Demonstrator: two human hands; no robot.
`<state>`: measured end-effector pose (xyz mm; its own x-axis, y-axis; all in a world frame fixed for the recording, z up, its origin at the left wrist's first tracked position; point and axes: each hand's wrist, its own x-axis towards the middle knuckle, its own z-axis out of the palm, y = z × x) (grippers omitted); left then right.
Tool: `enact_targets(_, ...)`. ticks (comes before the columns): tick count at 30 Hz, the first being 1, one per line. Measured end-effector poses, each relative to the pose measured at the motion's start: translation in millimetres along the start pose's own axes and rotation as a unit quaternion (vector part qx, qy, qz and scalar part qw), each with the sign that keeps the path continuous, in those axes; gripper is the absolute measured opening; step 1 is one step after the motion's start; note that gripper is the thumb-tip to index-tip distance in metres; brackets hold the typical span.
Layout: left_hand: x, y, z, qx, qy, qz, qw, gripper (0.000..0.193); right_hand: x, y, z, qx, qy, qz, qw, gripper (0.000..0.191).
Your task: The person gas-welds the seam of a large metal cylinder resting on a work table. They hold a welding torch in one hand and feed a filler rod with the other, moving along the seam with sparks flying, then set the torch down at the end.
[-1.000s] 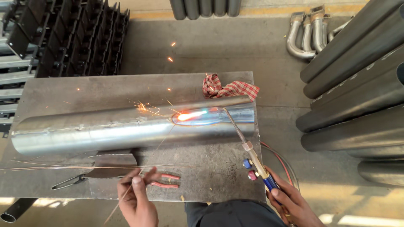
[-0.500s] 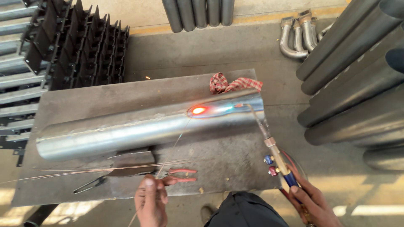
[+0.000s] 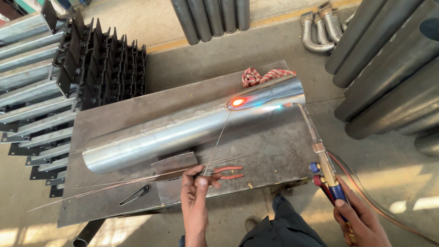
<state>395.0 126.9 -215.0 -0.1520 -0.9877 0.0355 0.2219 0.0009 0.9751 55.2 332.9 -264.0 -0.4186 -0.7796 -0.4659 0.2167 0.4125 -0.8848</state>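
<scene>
Head camera, looking down at a steel work table [image 3: 270,151]. A long shiny metal pipe [image 3: 183,132] lies across it, running from near left to far right. Near the pipe's right end a small spot glows orange-red [image 3: 237,102].

The right hand [image 3: 361,222], at the near right, is closed around the blue handle of a gas torch [image 3: 322,162]; the torch's thin neck reaches up and left, its tip just beside the glowing spot. Hoses trail from the handle over the floor to the right.

The left hand [image 3: 195,201], at the near edge of the table, pinches a thin filler rod [image 3: 218,139] that slants up to the glow.

Just beside the left hand lie red-handled pliers [image 3: 226,173], a small steel plate [image 3: 173,165] and a bundle of spare rods [image 3: 119,184]. A red checked cloth [image 3: 263,75] sits behind the pipe. Black brackets [image 3: 105,68] are stacked far left; large dark pipes [image 3: 388,68] fill the right.
</scene>
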Motion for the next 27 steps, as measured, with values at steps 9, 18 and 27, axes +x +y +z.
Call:
enact_targets(9,34.2,16.5,25.7,0.016,-0.032,-0.005,0.999,0.056,11.2,-77.3,37.4,0.014,-0.008,0.036,0.999,0.068)
enact_targets(18,83.5,-68.5,46.8,0.155,-0.06,-0.176,0.97,0.066,103.9,-144.4,25.2,0.046,-0.048,0.061,0.996,0.063)
enact_targets(27,147.5,-206.9,112.6,0.186,-0.097,-0.229,0.95,0.035,243.7,-164.3,-41.7,0.0,-0.113,0.049,0.992,0.071)
